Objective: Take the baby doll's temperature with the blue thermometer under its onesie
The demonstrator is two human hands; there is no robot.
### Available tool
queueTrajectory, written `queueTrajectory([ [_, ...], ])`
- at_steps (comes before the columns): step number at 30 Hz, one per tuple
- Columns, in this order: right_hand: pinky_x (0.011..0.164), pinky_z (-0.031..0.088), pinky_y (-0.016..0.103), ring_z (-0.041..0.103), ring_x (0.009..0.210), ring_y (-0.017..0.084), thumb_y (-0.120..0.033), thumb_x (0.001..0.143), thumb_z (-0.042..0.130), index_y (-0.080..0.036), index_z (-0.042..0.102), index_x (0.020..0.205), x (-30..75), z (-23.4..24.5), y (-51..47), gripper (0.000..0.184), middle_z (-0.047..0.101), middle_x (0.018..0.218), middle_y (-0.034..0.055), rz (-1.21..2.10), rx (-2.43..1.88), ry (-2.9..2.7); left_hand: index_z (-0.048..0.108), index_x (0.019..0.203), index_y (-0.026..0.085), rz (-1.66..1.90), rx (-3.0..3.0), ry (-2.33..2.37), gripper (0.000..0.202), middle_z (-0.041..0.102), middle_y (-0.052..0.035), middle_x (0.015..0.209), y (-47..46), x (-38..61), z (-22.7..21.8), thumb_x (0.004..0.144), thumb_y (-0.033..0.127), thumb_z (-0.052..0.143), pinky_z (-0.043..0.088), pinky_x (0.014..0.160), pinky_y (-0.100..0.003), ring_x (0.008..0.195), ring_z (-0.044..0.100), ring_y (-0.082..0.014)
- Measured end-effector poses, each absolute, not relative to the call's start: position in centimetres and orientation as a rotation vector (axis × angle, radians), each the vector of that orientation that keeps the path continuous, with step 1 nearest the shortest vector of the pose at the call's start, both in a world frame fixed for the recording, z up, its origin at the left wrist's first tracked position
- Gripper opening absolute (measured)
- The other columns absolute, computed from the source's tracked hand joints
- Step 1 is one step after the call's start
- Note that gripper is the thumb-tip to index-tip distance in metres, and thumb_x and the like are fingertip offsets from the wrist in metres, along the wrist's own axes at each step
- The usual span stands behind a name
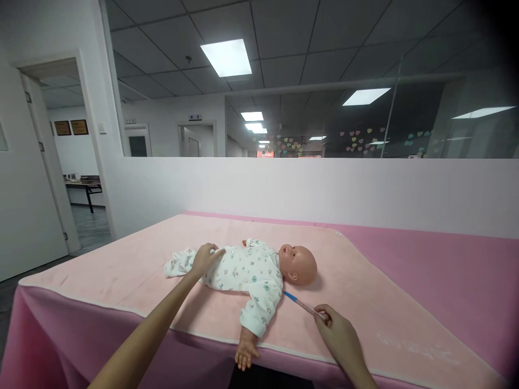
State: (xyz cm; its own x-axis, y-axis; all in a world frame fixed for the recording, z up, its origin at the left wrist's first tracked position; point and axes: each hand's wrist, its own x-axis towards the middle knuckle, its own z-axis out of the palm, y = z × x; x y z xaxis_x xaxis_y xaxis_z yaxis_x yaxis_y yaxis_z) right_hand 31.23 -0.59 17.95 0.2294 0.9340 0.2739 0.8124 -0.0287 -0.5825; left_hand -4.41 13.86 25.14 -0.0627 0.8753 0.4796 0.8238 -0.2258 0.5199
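A baby doll (242, 265) in a white patterned onesie lies on its back, its head to the right. The near arm of the doll reaches over the table's front edge. Across its hip and upper legs rests my left hand (206, 260), thumb apart from the bent fingers; some fingertips are hidden. Right of the doll, my right hand (335, 330) pinches a slim thermometer (302, 304) with a blue end. That blue end points at the doll's near shoulder, just below the head; I cannot tell whether it touches the onesie.
A pale peach towel or mat (357, 302) covers much of the table, over a pink cloth (405, 254). Behind stands a low white wall (308, 189) topped by glass. An open doorway (81, 162) and a white door (28, 189) are at the left.
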Motion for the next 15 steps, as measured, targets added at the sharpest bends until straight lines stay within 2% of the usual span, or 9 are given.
queueTrajectory([
  [4, 0.055, 0.036, 0.023, 0.052, 0.06, 0.016, -0.035, 0.073, 0.038, -0.023, 0.06, 0.08, 31.7, 18.0, -0.5, 0.026, 0.058, 0.064, 0.0009, 0.326, -1.808, -1.552, 0.059, 0.079, 0.019, 1.168, 2.121, 2.057, 0.024, 0.055, -0.0057, 0.092, 14.0, -3.6, 24.4, 0.067, 0.037, 0.048, 0.035, 0.075, -0.03, 0.09, 0.048, -0.0209],
  [8, 0.057, 0.038, 0.022, 0.054, 0.063, 0.015, -0.032, 0.069, 0.042, -0.018, 0.062, 0.08, 31.9, 19.8, 0.1, 0.026, 0.061, 0.068, 0.0024, 0.395, -1.728, -1.504, 0.056, 0.086, 0.021, 1.363, 2.381, 1.9, 0.019, 0.055, -0.0043, 0.093, 13.0, -1.0, 24.2, 0.073, 0.024, 0.042, 0.033, 0.081, -0.031, 0.089, 0.048, -0.0185],
  [11, 0.051, 0.033, 0.021, 0.047, 0.054, 0.013, -0.03, 0.068, 0.042, -0.018, 0.06, 0.065, 30.8, 22.6, 1.0, 0.021, 0.054, 0.055, 0.0002, 0.27, -1.685, -1.572, 0.055, 0.083, 0.021, 1.32, 2.576, 1.71, 0.019, 0.057, -0.0036, 0.087, 12.5, 1.5, 23.8, 0.078, 0.026, 0.037, 0.033, 0.081, -0.032, 0.085, 0.048, -0.0174],
  [15, 0.046, 0.027, 0.02, 0.039, 0.049, 0.009, -0.031, 0.07, 0.041, -0.018, 0.045, 0.052, 28.3, 25.8, 2.7, 0.022, 0.043, 0.049, -0.0028, 0.183, -1.584, -1.672, 0.054, 0.084, 0.02, 1.363, 2.569, 1.691, 0.022, 0.057, -0.0044, 0.086, 12.3, 3.1, 22.6, 0.08, 0.026, 0.033, 0.033, 0.079, -0.031, 0.084, 0.048, -0.0175],
])
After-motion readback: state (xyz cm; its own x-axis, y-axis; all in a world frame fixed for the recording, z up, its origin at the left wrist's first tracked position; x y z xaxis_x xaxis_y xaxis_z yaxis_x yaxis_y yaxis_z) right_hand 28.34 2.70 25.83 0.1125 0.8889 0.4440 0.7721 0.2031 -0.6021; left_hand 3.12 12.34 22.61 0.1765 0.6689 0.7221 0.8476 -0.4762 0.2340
